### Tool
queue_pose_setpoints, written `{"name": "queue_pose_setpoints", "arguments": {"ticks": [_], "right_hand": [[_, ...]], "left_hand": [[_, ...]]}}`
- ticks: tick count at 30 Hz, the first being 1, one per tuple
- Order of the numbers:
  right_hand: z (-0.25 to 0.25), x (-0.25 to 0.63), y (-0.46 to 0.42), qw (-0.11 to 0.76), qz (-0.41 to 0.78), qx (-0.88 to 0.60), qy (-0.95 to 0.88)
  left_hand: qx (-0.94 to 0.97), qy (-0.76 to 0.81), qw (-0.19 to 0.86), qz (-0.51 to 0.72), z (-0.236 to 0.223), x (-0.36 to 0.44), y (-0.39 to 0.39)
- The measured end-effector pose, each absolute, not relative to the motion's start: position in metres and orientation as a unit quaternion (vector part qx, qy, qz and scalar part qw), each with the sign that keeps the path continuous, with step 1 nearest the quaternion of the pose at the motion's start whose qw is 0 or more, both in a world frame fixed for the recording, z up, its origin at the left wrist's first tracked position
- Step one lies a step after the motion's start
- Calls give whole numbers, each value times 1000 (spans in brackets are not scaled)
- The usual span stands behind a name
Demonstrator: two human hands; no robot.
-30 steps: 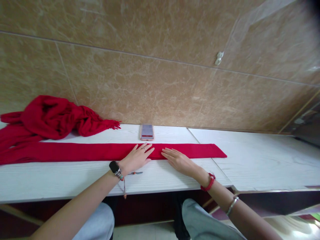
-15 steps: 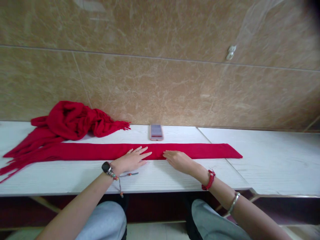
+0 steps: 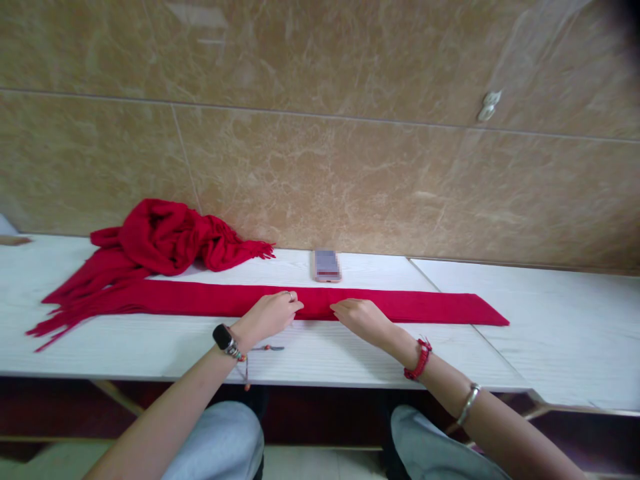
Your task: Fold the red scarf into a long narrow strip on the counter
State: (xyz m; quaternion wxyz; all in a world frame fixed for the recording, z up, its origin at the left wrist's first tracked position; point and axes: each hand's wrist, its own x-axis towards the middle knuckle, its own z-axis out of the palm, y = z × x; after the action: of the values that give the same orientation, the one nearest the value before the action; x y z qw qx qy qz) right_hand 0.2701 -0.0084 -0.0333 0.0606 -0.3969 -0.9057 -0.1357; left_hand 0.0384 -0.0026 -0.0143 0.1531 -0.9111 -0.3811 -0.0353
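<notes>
A long red scarf (image 3: 190,298) lies folded into a flat narrow strip across the white table, its fringe at the left and a slanted end at the right. My left hand (image 3: 273,313) is on its middle, with the fingers curled together and closed on the cloth. A short way to the right, my right hand (image 3: 361,319) has its fingertips pressed together on the scarf near its front edge. The exact grip of the fingertips is partly hidden beneath both hands.
Behind the strip at the left, a second red fringed scarf (image 3: 160,240) lies bunched up against the tiled wall (image 3: 320,180). A phone (image 3: 327,267) rests by the wall. The white table (image 3: 150,347) has its front edge just before my knees.
My left hand's spread fingers have curled in and closed on the scarf. My right hand stays nearly in place. The view has shifted slightly left.
</notes>
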Motion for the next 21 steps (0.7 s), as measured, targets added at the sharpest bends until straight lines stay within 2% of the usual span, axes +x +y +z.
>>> {"name": "queue_pose_setpoints", "arguments": {"ticks": [15,21], "right_hand": [[-37,272,-12,78,-167,-387,-903],[-37,270,-9,118,-178,-356,-910]], "left_hand": [[-900,-404,155,-44,-24,31,5],[-900,-397,175,-43,-16,23,8]]}}
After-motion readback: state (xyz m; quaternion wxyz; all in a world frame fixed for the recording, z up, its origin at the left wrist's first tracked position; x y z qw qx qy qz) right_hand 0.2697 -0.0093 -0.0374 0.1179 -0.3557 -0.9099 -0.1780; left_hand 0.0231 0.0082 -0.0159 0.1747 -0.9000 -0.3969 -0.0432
